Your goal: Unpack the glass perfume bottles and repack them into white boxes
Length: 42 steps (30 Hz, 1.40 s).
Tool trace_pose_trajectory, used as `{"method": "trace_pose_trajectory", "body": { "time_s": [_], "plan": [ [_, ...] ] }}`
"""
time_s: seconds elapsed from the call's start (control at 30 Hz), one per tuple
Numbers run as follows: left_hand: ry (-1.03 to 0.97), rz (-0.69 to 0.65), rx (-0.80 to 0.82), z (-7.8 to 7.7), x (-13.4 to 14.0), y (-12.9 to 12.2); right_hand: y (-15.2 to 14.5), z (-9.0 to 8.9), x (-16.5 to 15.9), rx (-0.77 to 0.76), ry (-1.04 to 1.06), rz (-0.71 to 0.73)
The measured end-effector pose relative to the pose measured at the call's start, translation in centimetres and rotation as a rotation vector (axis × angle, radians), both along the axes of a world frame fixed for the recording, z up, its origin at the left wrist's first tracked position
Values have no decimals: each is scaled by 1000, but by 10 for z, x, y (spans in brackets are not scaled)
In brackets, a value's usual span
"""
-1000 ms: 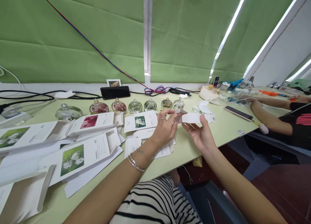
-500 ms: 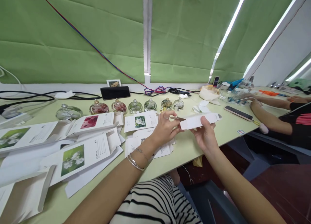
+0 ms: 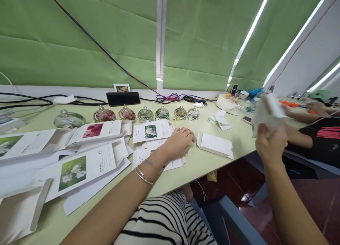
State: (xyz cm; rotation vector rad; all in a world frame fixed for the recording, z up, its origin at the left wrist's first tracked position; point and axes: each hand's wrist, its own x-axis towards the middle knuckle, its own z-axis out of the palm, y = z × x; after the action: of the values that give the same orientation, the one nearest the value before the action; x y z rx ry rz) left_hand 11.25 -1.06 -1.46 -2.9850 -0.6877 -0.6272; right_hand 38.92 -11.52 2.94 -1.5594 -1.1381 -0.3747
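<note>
My left hand lies palm down, fingers apart and a little bent, at the right end of a pile of printed white cartons. Nothing shows in it. To its right, a small white box lies on its side on the table. Raised at the right, my right hand is closed around a white, box-like packet. Motion blurs the packet, so its exact kind is unclear. Behind the cartons stand several round glass bottles with flowers or leaves inside.
More flower-printed cartons spread across the left. A black phone leans at the back among cables. Crumpled white paper lies right of the bottles. A co-worker's arm is at the far right, beyond my right hand.
Both hands held a small white box; now a white box lies on the table. My right hand has swung right and up with a white packet. My left hand has lowered.
</note>
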Motion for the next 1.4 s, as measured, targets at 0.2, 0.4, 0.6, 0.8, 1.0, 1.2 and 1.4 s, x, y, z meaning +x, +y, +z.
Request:
{"method": "trace_pose_trajectory", "body": {
  "time_s": [0.2,0.4,0.6,0.8,1.0,1.2,1.4],
  "plan": [
    [1,66,-37,5,-3,-1,-3,-47,-55,-731,-677,203],
    [47,62,-44,6,-3,-3,10,-64,-61,-1099,-483,430],
    [67,56,-41,5,-3,-2,29,-57,-28,-1007,-364,662],
    [78,58,-26,4,-1,-1,48,-63,-22,-897,-351,887],
    [87,53,-35,5,-3,0,79,-61,-38,-879,-422,839],
    [108,53,-46,5,-3,-1,102,-70,-37,-786,-463,743],
    [117,43,47,5,-3,2,100,-75,-34,-437,-575,538]
  ]
}}
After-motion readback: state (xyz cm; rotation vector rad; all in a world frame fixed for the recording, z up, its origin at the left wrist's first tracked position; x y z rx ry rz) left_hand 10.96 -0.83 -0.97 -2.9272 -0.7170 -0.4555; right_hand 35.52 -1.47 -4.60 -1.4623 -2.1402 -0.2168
